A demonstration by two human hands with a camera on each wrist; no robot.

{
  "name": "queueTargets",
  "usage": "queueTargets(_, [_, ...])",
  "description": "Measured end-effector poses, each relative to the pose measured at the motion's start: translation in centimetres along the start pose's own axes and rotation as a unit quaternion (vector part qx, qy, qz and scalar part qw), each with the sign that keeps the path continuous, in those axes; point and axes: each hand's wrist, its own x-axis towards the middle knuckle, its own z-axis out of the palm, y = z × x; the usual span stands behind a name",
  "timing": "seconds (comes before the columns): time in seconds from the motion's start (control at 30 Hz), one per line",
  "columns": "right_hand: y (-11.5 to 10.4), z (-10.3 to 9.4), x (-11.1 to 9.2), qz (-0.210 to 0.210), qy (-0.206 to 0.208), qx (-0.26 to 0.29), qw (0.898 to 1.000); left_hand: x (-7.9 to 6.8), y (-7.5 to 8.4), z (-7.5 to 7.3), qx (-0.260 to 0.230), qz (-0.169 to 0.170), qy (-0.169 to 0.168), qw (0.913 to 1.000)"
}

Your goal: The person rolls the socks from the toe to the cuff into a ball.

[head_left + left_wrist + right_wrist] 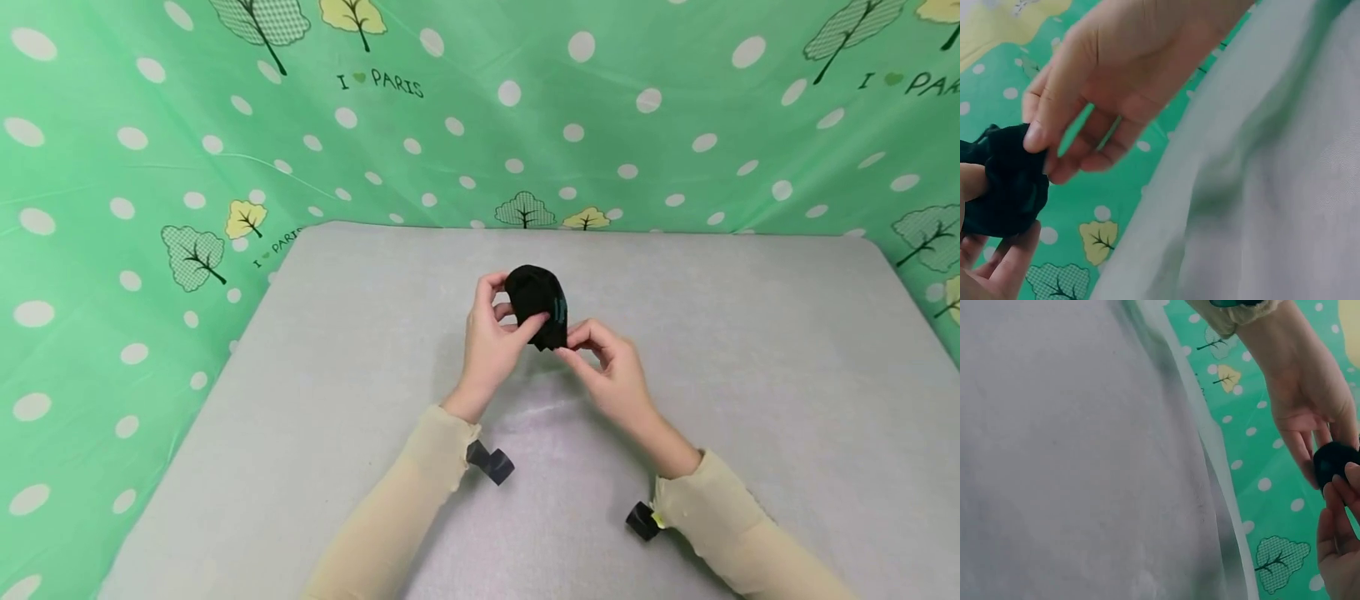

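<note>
Both hands are holding a rolled black sock (536, 304) above the grey worktop (750, 375): the left hand (491, 346) is gripping the bundle, the right hand (611, 375) is pinching its lower edge. A firm left-hand grip is probably helping the roll stay tight.

A small black fabric bundle, seemingly a rolled or balled-up sock (536, 304), is held above the grey table, near the middle of the head view and slightly toward 12 o'clock from both hands. It is rounded at its top and tapers to a loose, crumpled lower edge. A short teal marking runs down its side at about 3 o'clock. From the left wrist view the same bundle (1007, 181) shows soft folds and a dark, matte knit; from the right wrist view (1335, 459) only a rounded black lump is visible, its detail too blurred to read.
</note>
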Motion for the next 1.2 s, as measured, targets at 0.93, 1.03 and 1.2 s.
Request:
queueTargets(0.93, [-1.7, -1.9, 2.4, 0.090, 0.001, -0.068, 0.994, -0.7, 0.4, -0.1, 0.094, -0.004, -0.072, 0.9929])
queueTargets(1.03, [-2.0, -2.0, 2.9, 0.093, 0.011, -0.081, 0.992, -0.8, 0.5, -0.1, 0.109, -0.002, -0.070, 0.9916])
queueTargets(1.2, [-2.3, -1.9, 3.2, 0.075, 0.024, -0.130, 0.988, -0.8, 0.7, 0.0, 0.145, 0.017, -0.057, 0.9877])
